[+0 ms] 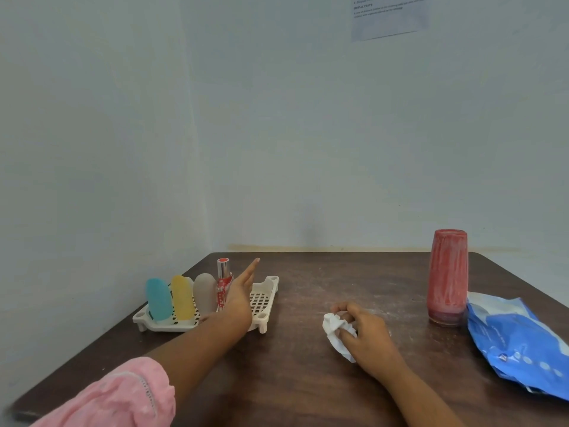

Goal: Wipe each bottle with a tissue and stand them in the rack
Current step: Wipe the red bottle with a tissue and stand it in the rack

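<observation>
**Pink sleeve [123, 396] low left, 4 bottles racked**

Left hand [240, 295] is at the cream rack [265, 303], fingers straight, just beside the red-and-silver bottle [223, 271]; contact cannot be told. Teal bottle [158, 298], yellow bottle [182, 297] and grey bottle [204, 292] stand upright in a row beside it. Right hand [371, 337] rests on the brown table [308, 396], fingers curled round a crumpled white tissue [334, 332]. Far right: red tumbler [448, 275], with a blue packet [517, 340] just beside it.

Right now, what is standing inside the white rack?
In the rack stand a teal bottle, a yellow bottle, a grey bottle and a red-silver bottle. The left hand covers the last one's base, so its footing cannot be seen.
</observation>
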